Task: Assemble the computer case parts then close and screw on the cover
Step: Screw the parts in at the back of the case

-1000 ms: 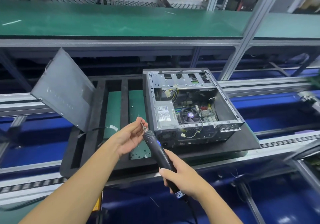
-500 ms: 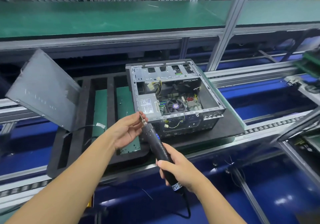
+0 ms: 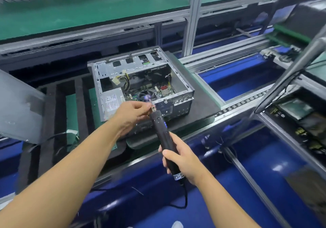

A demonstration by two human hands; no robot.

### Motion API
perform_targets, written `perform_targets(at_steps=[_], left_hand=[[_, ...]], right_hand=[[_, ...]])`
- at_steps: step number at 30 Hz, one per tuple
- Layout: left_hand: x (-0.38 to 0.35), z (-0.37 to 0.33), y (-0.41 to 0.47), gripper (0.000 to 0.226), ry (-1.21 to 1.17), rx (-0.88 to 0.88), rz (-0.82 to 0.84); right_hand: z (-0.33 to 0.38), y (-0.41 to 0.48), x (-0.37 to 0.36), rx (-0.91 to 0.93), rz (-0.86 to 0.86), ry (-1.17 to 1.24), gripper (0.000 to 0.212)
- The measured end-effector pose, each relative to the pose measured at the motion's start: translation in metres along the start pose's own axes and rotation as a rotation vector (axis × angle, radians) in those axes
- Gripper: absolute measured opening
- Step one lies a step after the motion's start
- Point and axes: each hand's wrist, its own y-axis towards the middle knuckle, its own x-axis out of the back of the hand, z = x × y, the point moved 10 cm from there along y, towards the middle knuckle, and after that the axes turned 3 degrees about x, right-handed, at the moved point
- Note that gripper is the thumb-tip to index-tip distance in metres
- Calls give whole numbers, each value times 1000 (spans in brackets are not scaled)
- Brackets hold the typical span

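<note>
Now: open computer case lies on a black foam pallet on the conveyor, opening upward, boards and wiring exposed. Cover is not on. It stands tilted at the pallet's left end, well apart from the case.

Right hand clenched round the lower barrel of a black electric screwdriver, cord trailing below. Left hand in front of the case's near wall, thumb and fingertips pinching the screwdriver's tip. Probably seating a screw on the bit, but the piece is too small to tell.

Handling, judged: cover is thin sheet metal, light but broad, apt to flex, edges likely sharp. Best taken with both hands on opposite long edges, so the screwdriver would need setting down first. Case looks heavy and rigid. No need to lift it, and the foam should keep it from sliding. Loose cables near the rim could get trapped under the cover. Any screw is tiny and easily dropped inside.
</note>
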Motion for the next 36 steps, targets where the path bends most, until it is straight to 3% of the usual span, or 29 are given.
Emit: perform_targets(at_steps=[5, 7, 10, 14, 20, 24, 36], left_hand=[[14, -48, 3, 29, 737, -311, -344], [1, -55, 19, 51, 997, -380, -270], [-9, -28, 54, 92, 1276, -182, -8], [-6, 3, 85, 93, 1499, 39, 146], [-7, 9, 101, 82, 1582, 43, 137], [-7, 7, 101, 71, 1680, -2, 93], [-4, 6, 104, 51, 1677, -14, 63]], right_hand=[[-25, -11, 32, -33, -58, 35, 52], [-38, -15, 42, -53, -64, 26, 46], [-63, -19, 54, -109, -66, 20, 43], [-90, -19, 59, -159, -50, -19, 45], [-118, -9, 57, -212, -37, -69, 55], [-121, -1, 52, -214, -6, -89, 49], [-123, 19, 50, -225, -42, -88, 53]])
